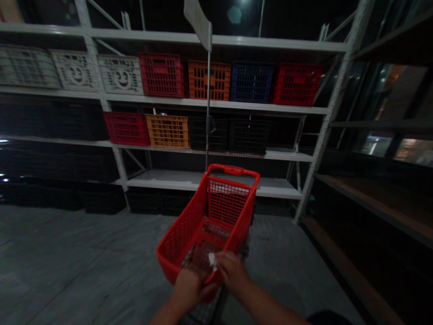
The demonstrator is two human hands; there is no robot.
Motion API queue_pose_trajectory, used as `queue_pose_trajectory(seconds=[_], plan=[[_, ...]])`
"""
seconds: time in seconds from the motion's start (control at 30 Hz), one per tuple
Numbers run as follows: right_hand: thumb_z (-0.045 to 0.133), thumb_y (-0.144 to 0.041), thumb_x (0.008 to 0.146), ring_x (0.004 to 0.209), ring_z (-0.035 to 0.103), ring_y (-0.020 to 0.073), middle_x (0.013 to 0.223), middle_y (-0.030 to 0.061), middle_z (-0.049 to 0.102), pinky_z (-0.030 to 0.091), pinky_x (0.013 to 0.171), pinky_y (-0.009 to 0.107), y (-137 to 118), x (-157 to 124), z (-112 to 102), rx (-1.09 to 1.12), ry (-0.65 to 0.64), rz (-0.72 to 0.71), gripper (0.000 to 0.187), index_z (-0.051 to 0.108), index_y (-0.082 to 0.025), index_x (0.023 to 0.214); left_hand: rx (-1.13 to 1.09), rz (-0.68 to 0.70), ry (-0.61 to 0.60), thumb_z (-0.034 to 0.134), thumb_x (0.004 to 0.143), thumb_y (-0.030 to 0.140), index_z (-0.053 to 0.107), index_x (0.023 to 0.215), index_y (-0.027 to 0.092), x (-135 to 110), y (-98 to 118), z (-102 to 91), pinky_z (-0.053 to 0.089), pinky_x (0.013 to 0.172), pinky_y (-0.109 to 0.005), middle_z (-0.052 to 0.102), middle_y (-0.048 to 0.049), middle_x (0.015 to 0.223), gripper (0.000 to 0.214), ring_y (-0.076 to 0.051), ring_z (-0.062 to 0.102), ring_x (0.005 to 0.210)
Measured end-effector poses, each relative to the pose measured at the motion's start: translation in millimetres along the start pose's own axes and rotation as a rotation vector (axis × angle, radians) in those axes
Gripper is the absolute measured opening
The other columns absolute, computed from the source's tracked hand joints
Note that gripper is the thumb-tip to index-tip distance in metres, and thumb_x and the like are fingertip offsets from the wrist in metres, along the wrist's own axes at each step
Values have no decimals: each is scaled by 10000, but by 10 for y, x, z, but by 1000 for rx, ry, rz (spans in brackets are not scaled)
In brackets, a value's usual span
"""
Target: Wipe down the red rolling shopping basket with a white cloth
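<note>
A red plastic shopping cart [199,228] stands in front of me, its near rim toward me and its handle at the far end. Over that near rim my left hand [191,283] is closed, with the fingers on the inner side and the thumb outside. My right hand [233,271] is closed on a small white crumpled wipe [212,259] at the near right corner of the rim. Whether it is paper or cloth is too small to tell. The cart's basket has mesh walls and a mesh floor. From its far left corner rises a thin pole [208,90] with a flat sign on top.
Behind the cart runs a metal shelving rack [237,104] with red, orange, blue, white and black crates. One is an orange crate [209,81]. Dark wooden shelves [375,198] line the right side. The grey floor [67,262] extends left of the cart.
</note>
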State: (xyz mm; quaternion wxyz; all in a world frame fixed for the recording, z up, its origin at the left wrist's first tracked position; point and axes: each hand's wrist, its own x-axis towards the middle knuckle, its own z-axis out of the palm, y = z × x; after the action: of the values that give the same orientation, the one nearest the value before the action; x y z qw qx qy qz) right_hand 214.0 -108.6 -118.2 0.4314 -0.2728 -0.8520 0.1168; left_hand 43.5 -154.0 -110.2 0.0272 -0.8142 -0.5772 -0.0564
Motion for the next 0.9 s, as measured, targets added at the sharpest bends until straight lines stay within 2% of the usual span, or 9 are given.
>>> queue_pose_trajectory(seconds=[0.1, 0.27, 0.33, 0.4, 0.5, 0.6, 0.73, 0.83, 0.9], plan=[[454, -104, 783, 903, 569, 157, 973, 54, 637, 459, 817, 294, 215, 97, -145, -10, -8, -51, 282, 623, -216, 979, 6, 31, 19, 285, 809, 548, 622, 732, 206, -47, -89, 41, 406, 685, -279, 650, -59, 716, 486, -177, 582, 732], [453, -73, 746, 868, 586, 179, 899, 87, 659, 456, 822, 333, 831, 507, -472, -155, 180, 167, 250, 658, -154, 864, -22, 66, 35, 267, 808, 549, 612, 720, 212, -162, -374, 99, 404, 721, -283, 641, -54, 736, 491, -171, 571, 751], [453, -67, 734, 858, 585, 184, 889, 93, 659, 458, 816, 335, 834, 557, -416, -178, 194, 199, 249, 657, -140, 859, -49, 43, 32, 263, 784, 594, 613, 739, 207, -178, -455, 35, 405, 737, -302, 640, -66, 783, 523, -189, 569, 776], [444, -62, 735, 857, 582, 181, 897, 89, 657, 458, 812, 325, 673, 523, -238, -162, 192, 203, 264, 650, -144, 878, -69, -27, 2, 246, 764, 634, 615, 749, 193, -133, -446, -83, 411, 736, -317, 640, -85, 811, 575, -208, 574, 789], [439, -52, 740, 868, 577, 165, 913, 66, 651, 452, 817, 300, 328, 421, 102, -92, 177, 194, 285, 640, -175, 900, -80, -170, -42, 282, 758, 628, 613, 855, 187, 65, -263, -264, 429, 729, -325, 654, -93, 840, 560, -228, 596, 821], [443, -37, 729, 877, 573, 152, 929, 49, 648, 451, 817, 279, 161, 395, 287, -37, 153, 140, 302, 635, -189, 906, -72, -318, -11, 340, 807, 484, 520, 1091, 174, 295, -45, -331, 450, 720, -339, 660, -114, 910, 457, -232, 619, 834], [433, -35, 712, 858, 579, 163, 906, 63, 652, 461, 804, 297, 386, 503, 78, -94, 143, 67, 301, 645, -170, 879, -18, -404, -18, 205, 869, 416, 551, 1030, 143, 409, -4, -271, 471, 676, -378, 672, -146, 814, 469, -248, 641, 775], [415, -50, 726, 863, 582, 175, 913, 87, 647, 461, 807, 322, 647, 589, -210, -163, 261, 140, 294, 650, -145, 876, 16, -383, -1, 194, 878, 390, 554, 1028, 154, 390, -71, -213, 480, 662, -390, 676, -136, 781, 456, -251, 647, 748], [405, -68, 745, 863, 584, 177, 929, 102, 640, 460, 805, 321, 714, 602, -276, -185, 344, 215, 286, 650, -133, 878, 26, -370, 20, 190, 882, 372, 555, 1026, 145, 378, -83, -183, 486, 650, -387, 676, -135, 754, 454, -252, 649, 734]])
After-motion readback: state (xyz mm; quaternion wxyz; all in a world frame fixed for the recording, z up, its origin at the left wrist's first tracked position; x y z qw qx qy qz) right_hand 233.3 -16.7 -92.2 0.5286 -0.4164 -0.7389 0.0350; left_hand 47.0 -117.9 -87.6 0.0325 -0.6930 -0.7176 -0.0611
